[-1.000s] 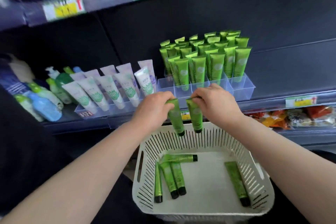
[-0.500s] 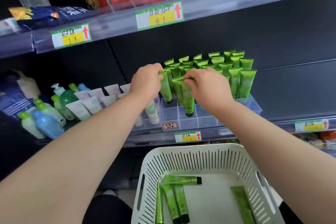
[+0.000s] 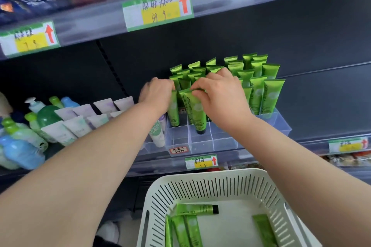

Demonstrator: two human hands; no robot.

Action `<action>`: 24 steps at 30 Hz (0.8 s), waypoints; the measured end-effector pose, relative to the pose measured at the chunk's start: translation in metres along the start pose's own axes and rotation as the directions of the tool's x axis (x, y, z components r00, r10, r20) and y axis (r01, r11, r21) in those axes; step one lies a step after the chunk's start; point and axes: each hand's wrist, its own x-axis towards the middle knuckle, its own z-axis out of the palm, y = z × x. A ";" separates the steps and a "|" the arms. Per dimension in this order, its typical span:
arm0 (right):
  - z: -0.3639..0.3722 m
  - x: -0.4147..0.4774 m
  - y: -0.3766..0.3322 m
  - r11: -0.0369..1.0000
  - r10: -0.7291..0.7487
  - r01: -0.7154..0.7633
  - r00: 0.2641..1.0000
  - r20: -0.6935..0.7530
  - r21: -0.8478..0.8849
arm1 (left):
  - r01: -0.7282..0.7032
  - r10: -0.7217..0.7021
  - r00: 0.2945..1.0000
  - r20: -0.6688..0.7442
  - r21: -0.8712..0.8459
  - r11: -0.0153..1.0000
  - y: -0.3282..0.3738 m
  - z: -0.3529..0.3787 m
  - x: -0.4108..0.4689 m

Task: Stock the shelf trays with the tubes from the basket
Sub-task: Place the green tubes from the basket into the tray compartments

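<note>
Shelf tags and tube print: only one word is reading clearly.

"Chamomile" is running lengthwise along the front green tube [image 3: 195, 110] in the clear tray [image 3: 281, 124], along the standing tubes [image 3: 271, 94] at the tray's right end, and along the tube [image 3: 195, 209] lying crosswise in the basket [image 3: 200, 178]. The upper price tag [image 3: 157, 9] is showing handwritten characters, digits like "49 9" and a red up-arrow. The left tag [image 3: 30, 39], lower tag [image 3: 201, 162] and far-right tag [image 3: 348, 144] are showing red arrows over blurred writing. The tray's red-bordered sticker [image 3: 178, 150] is showing handwriting too small to read.
</note>
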 end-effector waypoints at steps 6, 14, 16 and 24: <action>0.012 0.019 -0.024 0.999 0.030 -0.031 0.999 -0.028 -0.012 | -0.067 0.044 0.981 -0.191 -0.112 0.992 -0.011 -0.023 -0.038; 0.051 0.031 -0.040 0.988 0.124 -0.109 0.981 0.151 -0.108 | -0.179 0.150 0.972 -0.182 -0.159 0.971 -0.040 -0.026 -0.094; 0.060 0.028 -0.039 0.981 0.135 -0.101 0.967 0.217 -0.163 | -0.218 0.194 0.967 -0.163 -0.142 0.966 -0.045 -0.025 -0.098; 0.067 0.018 -0.034 0.965 0.161 -0.080 0.933 0.323 -0.250 | -0.330 0.306 0.938 -0.163 -0.148 0.932 -0.049 -0.017 -0.112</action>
